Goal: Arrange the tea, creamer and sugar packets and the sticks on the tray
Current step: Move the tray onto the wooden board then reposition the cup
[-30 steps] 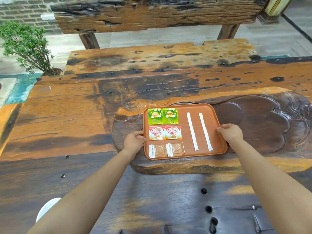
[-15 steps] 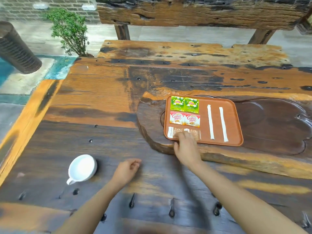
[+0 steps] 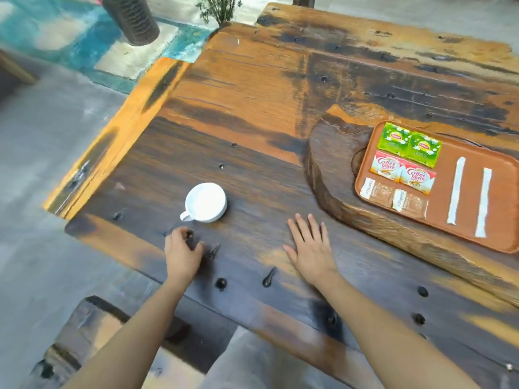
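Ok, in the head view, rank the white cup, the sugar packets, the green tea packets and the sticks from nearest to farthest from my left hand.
From the left hand:
1. White cup, on the table just beyond the hand.
2. Sugar packets, at the tray's near left corner.
3. Green tea packets, at its far left corner.
4. Sticks, on its right part.

The tea packets and the nearer stick are close to call.

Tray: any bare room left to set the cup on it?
Tray: left columns are packed with tea packets, creamer packets and sugar packets. Bare strips lie between the packets and sticks, and right of the sticks. White cup sits on open table.
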The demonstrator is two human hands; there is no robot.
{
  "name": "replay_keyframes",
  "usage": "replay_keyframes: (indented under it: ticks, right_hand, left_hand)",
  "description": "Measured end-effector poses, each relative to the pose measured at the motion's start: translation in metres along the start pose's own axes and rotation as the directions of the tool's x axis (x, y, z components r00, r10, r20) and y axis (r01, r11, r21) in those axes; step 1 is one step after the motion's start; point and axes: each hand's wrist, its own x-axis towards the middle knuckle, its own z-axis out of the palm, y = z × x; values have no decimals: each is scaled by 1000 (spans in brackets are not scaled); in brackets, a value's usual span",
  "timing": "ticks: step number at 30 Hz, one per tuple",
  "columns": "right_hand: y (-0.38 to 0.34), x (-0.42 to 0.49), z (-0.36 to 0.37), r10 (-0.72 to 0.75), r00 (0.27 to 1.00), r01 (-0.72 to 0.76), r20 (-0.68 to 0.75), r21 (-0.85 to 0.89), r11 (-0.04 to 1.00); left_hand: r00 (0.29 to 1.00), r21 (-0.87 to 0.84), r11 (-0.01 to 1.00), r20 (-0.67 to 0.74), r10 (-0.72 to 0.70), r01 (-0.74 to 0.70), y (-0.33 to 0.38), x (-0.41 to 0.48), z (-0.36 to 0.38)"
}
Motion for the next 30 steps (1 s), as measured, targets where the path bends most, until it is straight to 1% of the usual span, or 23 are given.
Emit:
replay_keyframes:
  ticks: [1,3,6,8,11,14,17,22,25,27,30]
  right_hand:
    - [4,-1,4,-7,1000,7,-2,-4,1000]
    - [10,-2,8,-32,999,32,3,14,999]
    - [20,-2,11,-69,998,69,-5,39,997]
    - [28,-3,12,-91,996,91,-20,39,995]
    - [43,-6,10,-100,994,102,-42,43,994]
    - [52,-8,10,-102,994,104,-48,35,994]
    - [51,-9,9,-101,993,103,-57,26,994]
    - [51,-9,10,-96,994,98,-54,28,995]
    - [51,-8,11,-95,994,97,-52,31,995]
    - [52,-8,12,-94,994,96,-54,39,995]
    - [52,-8,12,-96,994,99,-60,45,994]
  left_hand:
    - [998,-70,996,-20,-57,55,4,4,-4]
    - [991,-179,975,2,-133,131,9,16,-8]
    - [990,-212,970,95,-103,121,13,38,-11]
    - [983,-250,957,148,-113,148,15,46,-13]
    - [977,-292,944,188,-98,151,13,49,-15]
    - [963,-389,907,263,-58,161,7,43,-15]
    - [960,-468,867,276,-41,171,7,32,-14]
    - [977,-463,880,214,0,101,16,26,-4]
    - [975,-467,882,216,50,58,30,27,2]
    - [968,-444,896,228,106,6,45,27,6]
    - [943,-416,901,236,236,-121,81,24,11]
